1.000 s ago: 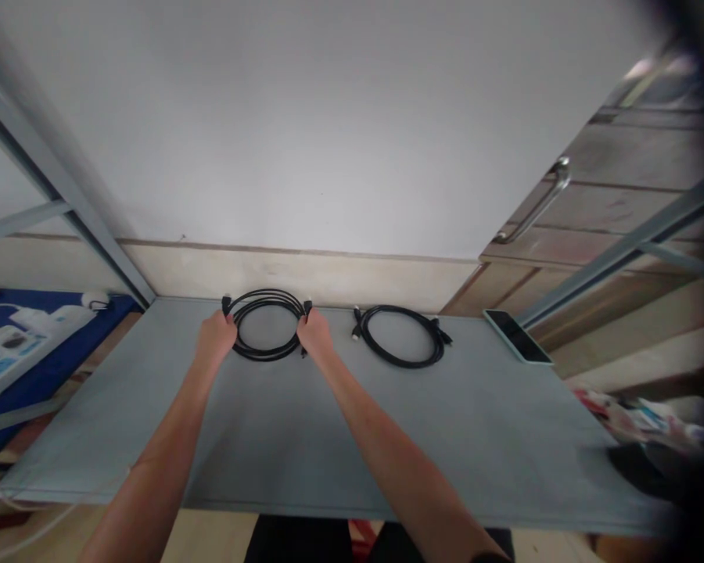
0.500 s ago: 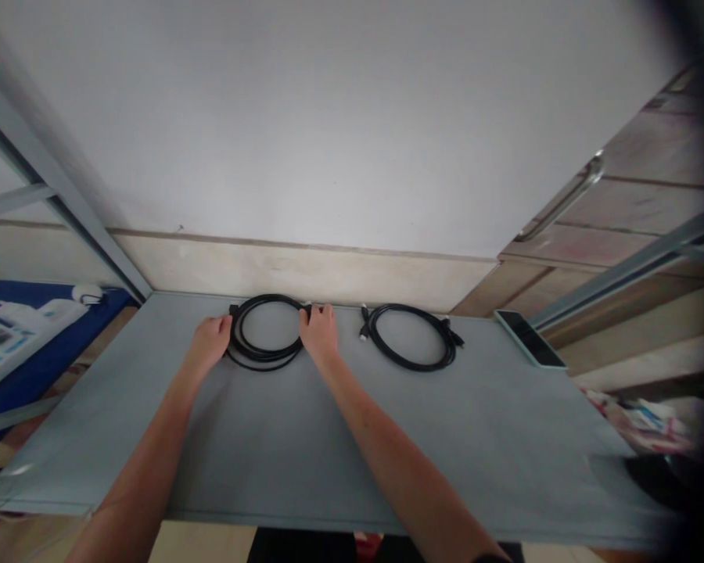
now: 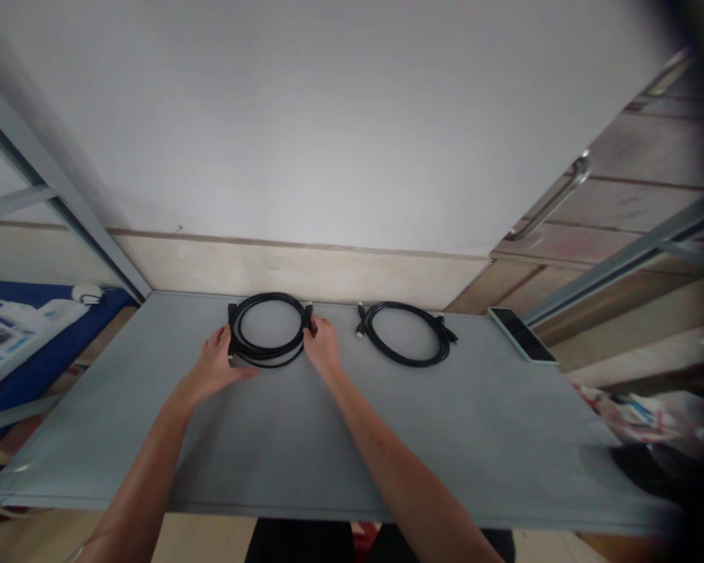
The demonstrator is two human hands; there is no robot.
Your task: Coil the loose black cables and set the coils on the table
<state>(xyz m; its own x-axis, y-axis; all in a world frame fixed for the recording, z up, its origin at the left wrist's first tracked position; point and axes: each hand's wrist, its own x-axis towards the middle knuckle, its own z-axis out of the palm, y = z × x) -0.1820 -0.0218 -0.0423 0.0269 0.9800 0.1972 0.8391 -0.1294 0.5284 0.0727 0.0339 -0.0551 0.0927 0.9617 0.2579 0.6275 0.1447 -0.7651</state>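
A coiled black cable [image 3: 268, 353] lies on the grey table [image 3: 422, 438] toward its back edge, left of the middle. At the coil's left side is my left hand [image 3: 216, 363], thumb stretched out along the near side and apart from the fingers, close to a connector. My right hand [image 3: 322, 344] pinches the right side of the same coil near its connectors. A second coiled black cable [image 3: 407, 360] lies flat to the right, its connector ends at both sides, untouched.
A phone [image 3: 523, 335] lies at the table's back right. Left of the table, a white power strip [image 3: 32, 332] rests on a blue surface. A wall [image 3: 305, 270] runs behind the table, with metal frame posts at both sides.
My left hand has spread its thumb away from its fingers and moved slightly toward me. My right hand has slid a little down the coil's right side.
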